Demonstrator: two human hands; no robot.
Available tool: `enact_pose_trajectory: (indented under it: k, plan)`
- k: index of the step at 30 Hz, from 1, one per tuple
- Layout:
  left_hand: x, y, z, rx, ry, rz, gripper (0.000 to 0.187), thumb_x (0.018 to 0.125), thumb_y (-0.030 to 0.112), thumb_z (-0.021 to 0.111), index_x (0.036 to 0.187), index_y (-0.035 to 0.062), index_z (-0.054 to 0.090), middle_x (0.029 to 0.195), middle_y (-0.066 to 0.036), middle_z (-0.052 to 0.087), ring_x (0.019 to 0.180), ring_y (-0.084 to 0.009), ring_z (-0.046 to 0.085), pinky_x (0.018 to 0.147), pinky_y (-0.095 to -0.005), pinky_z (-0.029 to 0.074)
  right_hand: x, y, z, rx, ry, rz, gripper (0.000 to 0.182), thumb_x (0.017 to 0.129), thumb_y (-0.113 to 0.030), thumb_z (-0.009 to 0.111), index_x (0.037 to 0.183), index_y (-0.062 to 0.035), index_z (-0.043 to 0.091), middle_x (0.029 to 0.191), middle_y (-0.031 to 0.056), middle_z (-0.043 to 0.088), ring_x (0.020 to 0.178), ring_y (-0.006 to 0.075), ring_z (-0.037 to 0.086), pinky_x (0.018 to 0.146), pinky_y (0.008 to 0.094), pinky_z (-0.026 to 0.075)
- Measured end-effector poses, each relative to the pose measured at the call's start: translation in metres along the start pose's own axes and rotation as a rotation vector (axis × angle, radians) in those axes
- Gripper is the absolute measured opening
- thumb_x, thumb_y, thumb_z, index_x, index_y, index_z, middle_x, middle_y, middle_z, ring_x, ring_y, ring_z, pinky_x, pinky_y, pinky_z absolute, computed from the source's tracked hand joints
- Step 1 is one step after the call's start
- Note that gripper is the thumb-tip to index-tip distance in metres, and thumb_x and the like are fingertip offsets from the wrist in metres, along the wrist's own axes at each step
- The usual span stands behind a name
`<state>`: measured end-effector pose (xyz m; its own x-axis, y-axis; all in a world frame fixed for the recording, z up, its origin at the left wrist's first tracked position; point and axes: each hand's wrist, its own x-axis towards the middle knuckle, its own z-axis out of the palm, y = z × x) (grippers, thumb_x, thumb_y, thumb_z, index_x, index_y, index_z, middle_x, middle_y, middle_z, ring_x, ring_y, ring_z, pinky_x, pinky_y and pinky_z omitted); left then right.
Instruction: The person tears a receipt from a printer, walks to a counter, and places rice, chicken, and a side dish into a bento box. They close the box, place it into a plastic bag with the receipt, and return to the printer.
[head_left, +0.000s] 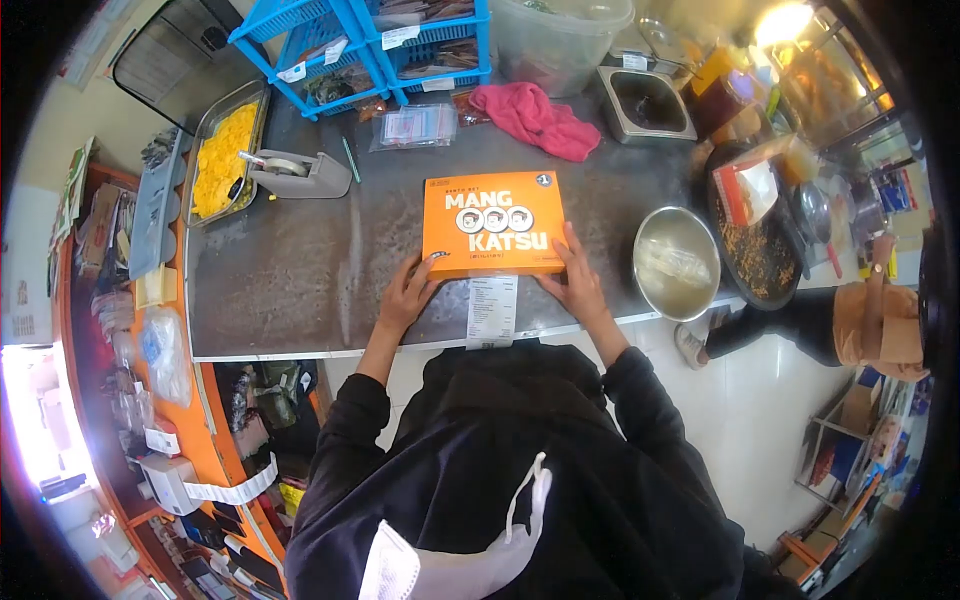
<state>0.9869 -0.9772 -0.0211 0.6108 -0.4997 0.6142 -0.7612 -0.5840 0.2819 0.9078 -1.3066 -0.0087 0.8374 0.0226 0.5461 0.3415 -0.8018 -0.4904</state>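
Observation:
An orange cardboard food box (pixel 495 222), printed "MANG KATSU", lies closed on the dark metal table in front of me. My left hand (pixel 405 293) holds its near left corner, with fingers against the side and thumb along the front edge. At the near right corner, my right hand (pixel 580 283) grips the box in the same way. A printed paper receipt (pixel 491 312) hangs from beneath the near edge of the box toward the table's front edge.
A tape dispenser (pixel 300 173) and a yellow-filled tray (pixel 225 160) stand at left. Blue stacked racks (pixel 385 45), a pink cloth (pixel 540 118) and a metal container (pixel 648 104) sit behind. At right are a metal bowl (pixel 677 262) and another person (pixel 880 320).

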Motion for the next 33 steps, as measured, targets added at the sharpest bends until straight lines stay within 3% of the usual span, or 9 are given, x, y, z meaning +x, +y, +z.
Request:
enact_pose_trajectory:
  k: [3,6,12,15,18,24,27,30,33]
  plan:
    - [0.005,-0.001,-0.011,0.192,0.022,0.109,0.047,0.087,0.021,0.071,0.131,0.0098,0.058,0.102,-0.01,0.069,0.078,-0.0215,0.069,0.061,-0.0273,0.056,-0.003,-0.005,0.003,0.04,0.009,0.08,0.074,0.073,-0.017,0.084,0.135,-0.0077,0.045,0.15,0.0217,0.039,0.124,0.0393,0.055,0.084,0.0395,0.057]
    - [0.004,-0.005,-0.025,0.275,-0.05,0.202,0.045,0.088,0.018,0.07,0.13,0.0067,0.059,0.094,-0.008,0.071,0.076,-0.0189,0.069,0.057,-0.0283,0.054,-0.004,-0.008,0.007,0.032,0.002,0.105,0.071,0.073,-0.016,0.084,0.133,-0.0066,0.047,0.148,0.0216,0.041,0.122,0.038,0.056,0.081,0.0379,0.058]
    - [-0.012,-0.001,-0.005,0.221,0.022,0.174,0.047,0.081,0.004,0.073,0.126,0.0013,0.059,0.096,-0.012,0.072,0.07,-0.0197,0.069,0.056,-0.0302,0.055,-0.002,-0.011,0.01,-0.03,0.034,0.097,0.07,0.073,-0.014,0.084,0.132,-0.0065,0.048,0.147,0.0218,0.043,0.119,0.0357,0.059,0.078,0.0354,0.059]
    - [-0.026,0.018,0.002,0.184,-0.085,-0.122,0.045,0.086,0.006,0.068,0.129,0.0019,0.056,0.101,-0.014,0.071,0.079,-0.0241,0.07,0.065,-0.0316,0.056,-0.002,-0.011,0.01,0.005,0.022,0.12,0.07,0.073,-0.014,0.084,0.132,-0.0065,0.049,0.146,0.0219,0.044,0.119,0.0363,0.059,0.078,0.0358,0.059]
    - [-0.026,0.041,0.006,0.124,-0.033,-0.303,0.046,0.084,0.007,0.07,0.128,0.0037,0.057,0.102,-0.015,0.07,0.084,-0.0274,0.07,0.069,-0.0324,0.057,-0.002,-0.012,0.009,0.019,0.031,0.118,0.069,0.073,-0.015,0.084,0.132,-0.0059,0.05,0.146,0.0221,0.044,0.119,0.0369,0.059,0.077,0.0359,0.059]
    - [-0.005,0.062,-0.003,-0.278,0.073,-0.538,0.047,0.085,0.014,0.074,0.127,0.0052,0.056,0.112,-0.015,0.068,0.093,-0.0239,0.069,0.073,-0.0325,0.056,-0.001,-0.012,0.002,0.062,0.009,0.139,0.068,0.074,-0.015,0.084,0.133,-0.0082,0.051,0.142,0.022,0.048,0.12,0.0381,0.058,0.084,0.0395,0.057]
    - [0.017,0.074,-0.012,-0.564,0.085,-0.98,0.043,0.088,0.018,0.073,0.125,0.0052,0.056,0.109,-0.011,0.066,0.098,-0.022,0.066,0.075,-0.0338,0.057,-0.002,-0.014,0.003,0.038,0.002,0.166,0.067,0.077,-0.018,0.081,0.136,-0.0103,0.05,0.137,0.0232,0.051,0.111,0.0388,0.062,0.08,0.0426,0.058]
    - [0.047,0.087,-0.024,-0.857,0.256,-1.433,0.037,0.09,0.017,0.071,0.121,0.004,0.057,0.105,-0.009,0.061,0.094,-0.0221,0.063,0.078,-0.0383,0.059,0.011,-0.034,-0.012,0.167,-0.014,0.256,0.067,0.077,-0.018,0.08,0.137,-0.0127,0.05,0.125,0.0197,0.057,0.097,0.0349,0.065,0.077,0.0388,0.057]
    - [0.044,0.062,-0.033,-1.315,0.104,-1.635,0.031,0.09,0.014,0.069,0.116,0.0025,0.055,0.113,-0.011,0.051,0.101,-0.0228,0.055,0.083,-0.0426,0.059,0.021,-0.052,-0.033,0.249,0.014,0.398,0.066,0.082,-0.025,0.078,0.137,-0.0067,0.047,0.112,0.0163,0.059,0.087,0.0269,0.063,0.071,0.0326,0.055]
